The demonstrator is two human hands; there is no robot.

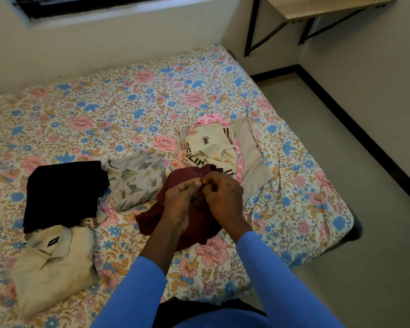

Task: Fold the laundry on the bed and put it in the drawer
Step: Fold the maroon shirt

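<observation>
The crumpled dark maroon cloth garment lies on the bed's floral sheet, a little in from the near edge and towards the right-hand side. It looks light, soft and limp, and would likely sag from wherever it is lifted. I judge a hem, seam or shoulder line the best place to take hold, with two points held apart so it spreads flat.

The left grip and the right grip, both bare hands in blue sleeves, meet over its upper part with fingertips nearly touching. Each is closed to a narrow pinch on a small bunch of the maroon fabric. The rest of the garment trails on the sheet below the wrists.

Just behind it, nearer the right edge, sits an unfolded heap: a cream shirt with dark lettering, a pink patterned cloth and a plain beige cloth. To the left lies a grey and white triangle-print garment, beside a folded black garment. A folded cream collared shirt lies by the near edge. No drawer is in view.
</observation>
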